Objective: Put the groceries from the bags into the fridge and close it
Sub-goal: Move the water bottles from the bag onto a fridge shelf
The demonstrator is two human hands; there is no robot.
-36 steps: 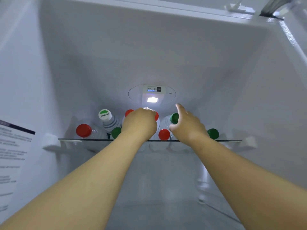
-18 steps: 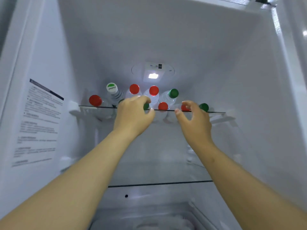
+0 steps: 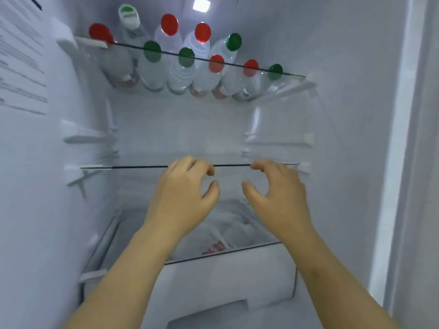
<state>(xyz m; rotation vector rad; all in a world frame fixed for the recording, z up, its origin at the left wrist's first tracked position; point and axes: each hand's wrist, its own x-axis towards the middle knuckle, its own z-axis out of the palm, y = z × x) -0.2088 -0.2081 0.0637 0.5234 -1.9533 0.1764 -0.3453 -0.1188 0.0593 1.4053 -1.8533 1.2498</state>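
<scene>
White fridge walls [image 3: 356,67] are all around us. Clear water bottles with red and green caps [image 3: 180,74] sit on the top glass shelf [image 3: 285,73]. Our left hand [image 3: 185,195] and right hand [image 3: 278,195] hang empty, fingers loosely curled. We think we reach for more groceries next.

A printed label [image 3: 21,55] sticks to the left inner wall.

A cool white lamp [image 3: 201,4] at the far top lights the fridge evenly; shadows are soft, edges bend, everything is slightly blurred.
</scene>
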